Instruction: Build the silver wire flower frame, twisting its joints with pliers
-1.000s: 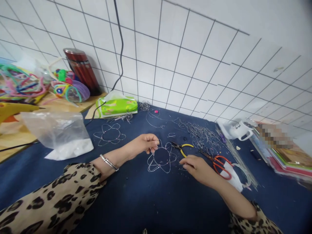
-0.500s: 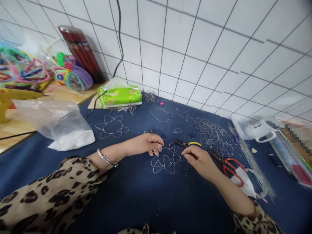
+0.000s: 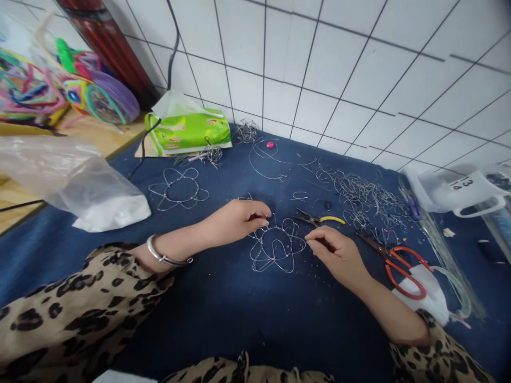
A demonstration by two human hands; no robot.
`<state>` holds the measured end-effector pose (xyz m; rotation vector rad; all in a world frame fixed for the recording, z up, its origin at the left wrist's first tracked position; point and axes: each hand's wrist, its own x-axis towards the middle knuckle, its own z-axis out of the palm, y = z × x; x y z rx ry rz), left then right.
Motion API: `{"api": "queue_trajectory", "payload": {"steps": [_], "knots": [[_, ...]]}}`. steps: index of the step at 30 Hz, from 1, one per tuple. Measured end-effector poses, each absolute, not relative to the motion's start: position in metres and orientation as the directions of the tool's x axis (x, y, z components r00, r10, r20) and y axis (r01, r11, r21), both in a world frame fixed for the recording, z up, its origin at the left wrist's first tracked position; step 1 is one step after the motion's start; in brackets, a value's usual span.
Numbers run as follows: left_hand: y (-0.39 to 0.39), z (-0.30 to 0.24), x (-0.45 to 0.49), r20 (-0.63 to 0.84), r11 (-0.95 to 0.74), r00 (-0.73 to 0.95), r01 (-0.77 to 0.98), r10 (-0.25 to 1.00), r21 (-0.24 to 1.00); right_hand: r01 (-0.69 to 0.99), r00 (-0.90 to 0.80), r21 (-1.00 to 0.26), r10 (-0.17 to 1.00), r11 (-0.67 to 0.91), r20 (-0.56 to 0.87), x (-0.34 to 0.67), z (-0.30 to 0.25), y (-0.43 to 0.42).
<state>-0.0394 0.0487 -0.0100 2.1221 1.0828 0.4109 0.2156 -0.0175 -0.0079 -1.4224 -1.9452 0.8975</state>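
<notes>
A wire flower [image 3: 274,259] with looped petals and tiny pink beads round its ring lies between my hands on the dark blue cloth. My left hand [image 3: 241,222] pinches the flower's upper left edge with thumb and fingertips. At the right petal's tip, my right hand [image 3: 337,256] has its thumb and forefinger pressed together on the wire. A second wire flower [image 3: 182,202] rests farther left. Pliers with a yellow handle [image 3: 331,219] lie just beyond my right hand. Scissors with orange handles [image 3: 405,271] are to its right.
Tangled wire offcuts [image 3: 363,191] spread at the back right, near a white plastic jug [image 3: 463,189]. A green tissue pack [image 3: 191,132] and a plastic bag [image 3: 99,186] stand left. A red flask [image 3: 114,50] and colourful pipe cleaners [image 3: 30,88] sit on a wooden board.
The view has shifted, moving the table items up in the picture. My left fingers have closed in on the flower's wire, and my right fingertips now meet the right petal.
</notes>
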Motion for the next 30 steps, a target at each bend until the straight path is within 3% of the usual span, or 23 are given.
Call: {"api": "queue_trajectory", "payload": {"steps": [5,10,16,21,24,30], "knots": [[0.045,-0.014,-0.038,0.128,-0.581,0.594,0.68,0.794,0.448,0.599,-0.262,-0.77,0.962,0.221,0.072,0.215,-0.009,-0.017],[0.035,0.002,-0.045,0.176,-0.653,0.642,0.655,0.747,0.38,0.578,-0.216,-0.798,0.975,0.172,0.053,0.218,-0.011,-0.018],[-0.024,0.005,-0.04,0.05,-0.696,0.796,0.496,0.603,0.519,0.541,-0.158,-0.834,0.987,0.109,0.026,0.217,-0.013,-0.019],[-0.061,-0.012,-0.031,-0.04,-0.81,0.879,0.454,0.474,0.372,0.544,-0.172,-0.83,0.985,0.121,0.031,0.216,-0.013,-0.017],[-0.069,-0.011,-0.035,-0.048,-0.844,0.878,0.472,0.477,0.255,0.555,-0.172,-0.822,0.985,0.123,0.031,0.216,-0.015,-0.017],[-0.069,-0.007,-0.044,-0.09,-0.83,0.845,0.535,0.527,0.158,0.571,-0.202,-0.81,0.979,0.132,0.017,0.215,-0.014,-0.016]]}}
